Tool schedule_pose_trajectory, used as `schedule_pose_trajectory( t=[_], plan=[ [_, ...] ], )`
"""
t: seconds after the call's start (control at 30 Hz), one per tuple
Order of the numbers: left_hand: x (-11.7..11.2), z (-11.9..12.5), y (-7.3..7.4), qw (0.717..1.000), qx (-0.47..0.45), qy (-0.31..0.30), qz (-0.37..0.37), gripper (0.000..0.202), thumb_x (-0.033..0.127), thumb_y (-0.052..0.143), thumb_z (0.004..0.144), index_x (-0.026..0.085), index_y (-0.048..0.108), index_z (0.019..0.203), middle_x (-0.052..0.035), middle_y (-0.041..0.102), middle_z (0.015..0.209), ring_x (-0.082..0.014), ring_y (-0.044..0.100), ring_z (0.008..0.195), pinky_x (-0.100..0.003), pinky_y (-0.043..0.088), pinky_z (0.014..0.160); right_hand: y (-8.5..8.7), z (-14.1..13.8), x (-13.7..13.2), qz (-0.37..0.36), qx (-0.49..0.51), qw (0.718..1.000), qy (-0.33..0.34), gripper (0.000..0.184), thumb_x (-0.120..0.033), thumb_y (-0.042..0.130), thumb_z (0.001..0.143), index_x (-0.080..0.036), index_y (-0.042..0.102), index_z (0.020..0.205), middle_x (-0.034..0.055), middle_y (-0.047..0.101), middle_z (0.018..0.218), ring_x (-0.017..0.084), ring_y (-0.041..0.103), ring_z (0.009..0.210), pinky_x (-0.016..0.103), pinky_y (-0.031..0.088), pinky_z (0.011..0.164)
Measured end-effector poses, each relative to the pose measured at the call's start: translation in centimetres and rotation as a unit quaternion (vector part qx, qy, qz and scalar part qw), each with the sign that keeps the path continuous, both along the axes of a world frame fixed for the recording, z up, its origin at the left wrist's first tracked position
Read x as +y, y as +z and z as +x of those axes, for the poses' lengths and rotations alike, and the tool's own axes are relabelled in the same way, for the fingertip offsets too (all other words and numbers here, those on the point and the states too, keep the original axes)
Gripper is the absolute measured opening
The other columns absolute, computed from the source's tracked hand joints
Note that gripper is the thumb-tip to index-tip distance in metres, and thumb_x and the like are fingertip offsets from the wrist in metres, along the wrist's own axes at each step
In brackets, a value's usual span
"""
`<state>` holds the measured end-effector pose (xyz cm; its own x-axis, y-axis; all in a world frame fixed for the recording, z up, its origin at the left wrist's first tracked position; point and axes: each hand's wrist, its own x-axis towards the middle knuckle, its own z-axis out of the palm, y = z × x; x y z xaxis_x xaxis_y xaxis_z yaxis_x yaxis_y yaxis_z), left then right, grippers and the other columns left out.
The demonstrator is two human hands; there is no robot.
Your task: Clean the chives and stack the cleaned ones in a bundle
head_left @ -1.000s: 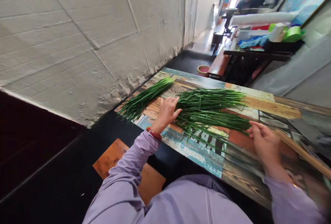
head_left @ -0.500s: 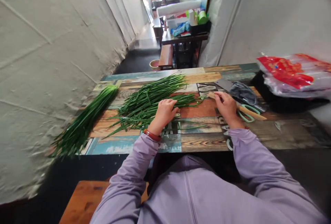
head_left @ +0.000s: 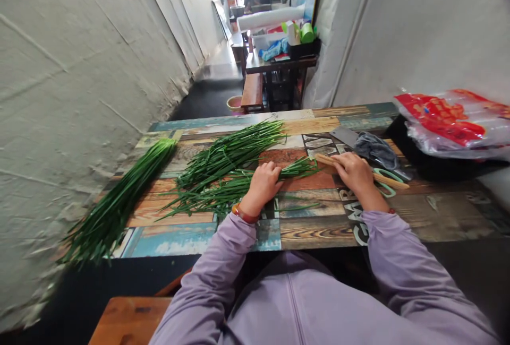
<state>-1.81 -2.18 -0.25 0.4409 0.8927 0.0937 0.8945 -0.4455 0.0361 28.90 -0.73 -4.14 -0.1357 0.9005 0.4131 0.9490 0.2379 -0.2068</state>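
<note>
My left hand [head_left: 263,186] is closed over the stalk end of a loose bunch of chives [head_left: 223,191] lying flat on the table. My right hand [head_left: 356,178] rests on a long tan bundle [head_left: 392,179] of thin strips or sticks, its fingers curled around the part beside the chive ends. Under that bundle lie scissors with pale green handles [head_left: 385,191]. A larger pile of chives [head_left: 235,148] sits just behind my left hand. Farther left, another chive bunch [head_left: 123,196] lies at a slant, its tips past the front edge.
The patterned plank-look table [head_left: 311,223] holds a grey metal blade [head_left: 343,135], a crumpled dark grey cloth [head_left: 375,149] and a black container with red-and-clear plastic bags [head_left: 450,122]. A wall [head_left: 79,69] borders the left side. Beyond stand a bench [head_left: 252,91] and a cluttered table.
My left hand has shifted right along the chives toward their stalk ends, which are drawn together more tightly. My right hand stays at the tan bundle. The view has tilted slightly.
</note>
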Motion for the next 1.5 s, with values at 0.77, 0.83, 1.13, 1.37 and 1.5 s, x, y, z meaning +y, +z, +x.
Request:
schedule_pose_trajectory(
  t=[0.77, 0.83, 1.13, 1.37, 1.5],
  plan=[
    [2.9, 6.0, 1.4, 0.967, -0.226, -0.055, 0.100, 0.024, 0.025, 0.061, 0.093, 0.020, 0.069, 0.115, -0.0093, 0.069, 0.116, -0.0244, 0.061, 0.109, -0.041, 0.046, 0.098, 1.0, -1.7, 0.5, 0.070, 0.018, 0.997, 0.027, 0.028, -0.031, 0.046, 0.102, -0.021, 0.072, 0.100, 0.0065, 0.069, 0.097, 0.022, 0.056, 0.094, 0.034, 0.033, 0.082],
    [3.0, 7.9, 1.8, 0.972, -0.189, -0.060, 0.124, 0.021, 0.024, 0.058, 0.095, 0.021, 0.070, 0.112, -0.0084, 0.069, 0.117, -0.0250, 0.059, 0.109, -0.043, 0.044, 0.097, 1.0, -1.6, 0.4, 0.077, 0.020, 0.996, 0.033, 0.027, -0.032, 0.048, 0.102, -0.022, 0.072, 0.097, 0.0060, 0.069, 0.096, 0.023, 0.055, 0.094, 0.034, 0.033, 0.081],
    [3.2, 10.8, 1.0, 0.981, -0.084, -0.090, 0.147, 0.020, 0.021, 0.052, 0.098, 0.018, 0.069, 0.087, -0.0074, 0.068, 0.096, -0.0259, 0.057, 0.105, -0.052, 0.031, 0.111, 0.9, -1.7, 0.1, 0.070, 0.010, 0.994, 0.085, 0.019, -0.027, 0.053, 0.098, -0.022, 0.071, 0.101, 0.0057, 0.070, 0.102, 0.023, 0.056, 0.097, 0.035, 0.033, 0.083],
    [2.9, 6.4, 1.4, 0.978, -0.075, -0.092, 0.171, 0.016, 0.022, 0.054, 0.097, 0.022, 0.069, 0.092, -0.0046, 0.068, 0.101, -0.0242, 0.054, 0.109, -0.052, 0.027, 0.115, 0.9, -1.4, 0.3, 0.027, 0.004, 0.999, 0.044, 0.016, -0.029, 0.056, 0.096, -0.022, 0.071, 0.097, 0.0067, 0.070, 0.100, 0.025, 0.056, 0.098, 0.037, 0.031, 0.083],
    [2.1, 2.2, 1.9, 0.977, -0.099, -0.061, 0.180, 0.018, 0.026, 0.057, 0.096, 0.023, 0.069, 0.082, -0.0035, 0.069, 0.102, -0.0241, 0.053, 0.111, -0.051, 0.029, 0.114, 1.2, -1.3, 0.3, -0.003, -0.002, 0.999, 0.041, 0.016, -0.028, 0.057, 0.096, -0.023, 0.072, 0.099, 0.0069, 0.071, 0.102, 0.025, 0.057, 0.098, 0.037, 0.030, 0.082]
  ],
)
